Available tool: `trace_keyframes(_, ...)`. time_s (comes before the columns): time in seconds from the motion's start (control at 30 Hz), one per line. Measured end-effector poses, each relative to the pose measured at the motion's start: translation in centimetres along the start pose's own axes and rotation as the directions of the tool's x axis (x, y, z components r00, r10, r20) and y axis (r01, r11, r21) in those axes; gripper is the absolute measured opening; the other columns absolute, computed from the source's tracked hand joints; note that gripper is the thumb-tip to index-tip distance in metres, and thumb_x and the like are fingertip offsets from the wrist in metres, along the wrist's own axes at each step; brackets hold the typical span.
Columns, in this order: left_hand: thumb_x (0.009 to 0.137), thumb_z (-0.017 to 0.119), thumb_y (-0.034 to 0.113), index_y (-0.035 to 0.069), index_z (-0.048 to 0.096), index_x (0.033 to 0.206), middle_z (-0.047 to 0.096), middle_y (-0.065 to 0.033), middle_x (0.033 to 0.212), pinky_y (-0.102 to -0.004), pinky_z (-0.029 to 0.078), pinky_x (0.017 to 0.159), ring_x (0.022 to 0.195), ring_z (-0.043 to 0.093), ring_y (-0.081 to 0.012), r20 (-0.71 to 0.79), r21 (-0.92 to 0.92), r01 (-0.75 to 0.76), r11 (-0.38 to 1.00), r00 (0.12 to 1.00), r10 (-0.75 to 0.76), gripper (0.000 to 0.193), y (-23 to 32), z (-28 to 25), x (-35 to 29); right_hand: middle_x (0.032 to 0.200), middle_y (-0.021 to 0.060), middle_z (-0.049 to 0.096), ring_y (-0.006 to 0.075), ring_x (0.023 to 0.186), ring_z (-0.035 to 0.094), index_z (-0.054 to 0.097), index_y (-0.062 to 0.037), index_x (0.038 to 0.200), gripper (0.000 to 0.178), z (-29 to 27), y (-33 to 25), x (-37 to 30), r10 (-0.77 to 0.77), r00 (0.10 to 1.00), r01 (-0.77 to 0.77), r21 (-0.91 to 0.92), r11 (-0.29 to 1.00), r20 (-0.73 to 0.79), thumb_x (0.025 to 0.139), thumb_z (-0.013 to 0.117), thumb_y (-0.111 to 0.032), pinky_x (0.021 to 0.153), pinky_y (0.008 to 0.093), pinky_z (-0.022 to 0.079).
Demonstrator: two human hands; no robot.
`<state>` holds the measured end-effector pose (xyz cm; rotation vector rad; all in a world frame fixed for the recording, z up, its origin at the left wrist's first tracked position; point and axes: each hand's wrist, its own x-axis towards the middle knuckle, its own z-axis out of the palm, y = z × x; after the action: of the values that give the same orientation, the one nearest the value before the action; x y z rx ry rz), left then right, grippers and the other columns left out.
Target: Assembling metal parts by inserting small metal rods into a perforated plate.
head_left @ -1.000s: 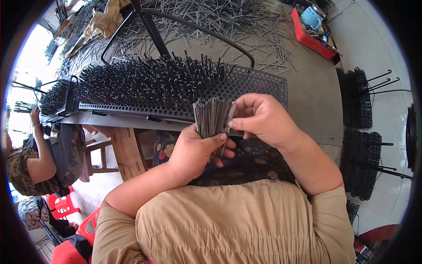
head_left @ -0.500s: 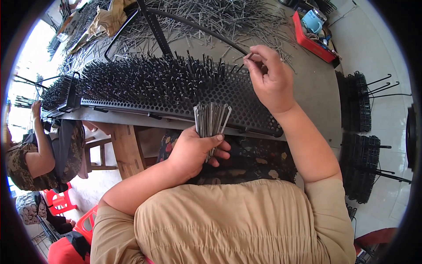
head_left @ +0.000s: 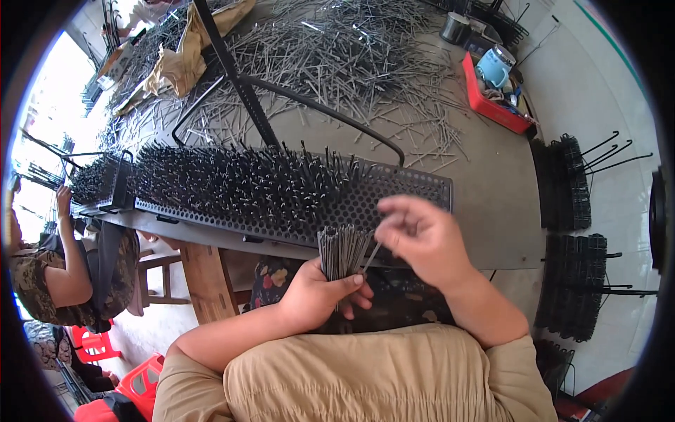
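- Far left, well apart: a co-worker's hand (head_left: 63, 201), raised beside thin dark rods; too small to tell its grip.
- Left of centre, beyond the left hand (head_left: 316, 294): black rods (head_left: 239, 184) on end, packed over the left and middle of a perforated tray (head_left: 424, 188).
- Nearer the body, below the tray's front edge: left hand closed around the lower part of a grey bundle (head_left: 340, 254), thumb across the front.
- At centre, between left hand and tray: the bundle, long axis pointing away from the body, crosswise to the tray's long axis, top ends slightly fanned.
- On the bundle's right side: one paler rod (head_left: 372, 256), slanting out rightward, lower end by the left thumb, upper end at the right fingertips.
- Just right of the bundle: right hand (head_left: 425, 243), thumb and forefinger curled toward that upper end; impossible to tell whether pinching.
- Just beyond the right hand, and nearer to it than to the left: the tray's bare right end, holes showing.
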<state>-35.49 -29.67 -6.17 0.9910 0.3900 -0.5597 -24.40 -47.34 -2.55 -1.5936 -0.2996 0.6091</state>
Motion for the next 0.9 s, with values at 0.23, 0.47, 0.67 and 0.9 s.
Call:
trace_keyframes(0.23, 0.095, 0.058, 0.009, 0.001, 0.058, 0.106, 0.069, -0.0113, 0.09, -0.0279, 0.053, 0.054, 0.077, 0.069, -0.0195, -0.013, -0.037, 0.001, 0.999, 1.0, -0.001, 0.013, 0.9, 0.1, 0.2, 0.089, 0.0064, 0.068, 0.0082, 0.07, 0.062, 0.06, 0.0017, 0.108, 0.025, -0.8, 0.2, -0.1, 0.035, 0.997, -0.044, 0.146, 0.988, 0.062, 0.085, 0.068, 0.001, 0.056, 0.0189, 0.048)
trace_keyframes(0.47, 0.094, 0.059, 0.009, 0.001, 0.058, 0.104, 0.068, -0.011, 0.089, -0.0275, 0.053, 0.052, 0.076, 0.069, -0.0191, -0.021, -0.045, -0.029, 0.999, 0.999, 0.028, 0.013, 1.0, 0.2, 0.0, 0.088, 0.0064, 0.068, 0.0097, 0.07, 0.064, 0.058, -0.0026, 0.101, 0.02, -0.3, -0.3, 0.7, 0.107, 0.982, -0.112, 0.021, 0.993, 0.158, 0.083, 0.067, 0.003, 0.049, 0.0174, 0.044)
trace_keyframes(0.67, 0.093, 0.06, 0.008, 0.001, 0.058, 0.108, 0.066, -0.0094, 0.087, -0.028, 0.052, 0.051, 0.073, 0.066, -0.0177, 0.0, 0.031, 0.152, 0.988, 0.988, -0.152, 0.016, 0.7, -0.4, 0.4, 0.087, 0.0113, 0.068, 0.0114, 0.071, 0.064, 0.049, -0.0004, 0.103, 0.028, -3.3, 0.3, 4.7, -0.811, 0.55, 0.621, -0.552, 0.556, -0.198, 0.084, 0.064, 0.012, 0.059, 0.0215, 0.052)
trace_keyframes(0.9, 0.096, 0.053, 0.007, 0.001, 0.055, 0.114, 0.065, -0.0115, 0.096, -0.0284, 0.052, 0.052, 0.078, 0.066, -0.0184, -0.043, -0.095, 0.128, 0.987, 0.99, -0.133, 0.019, 1.0, 0.3, 0.4, 0.086, 0.0116, 0.068, 0.0181, 0.073, 0.068, 0.057, 0.0001, 0.094, 0.019, -2.7, -0.2, 5.9, -0.857, 0.516, 0.582, -0.731, 0.357, -0.008, 0.081, 0.067, 0.01, 0.064, 0.0267, 0.054)
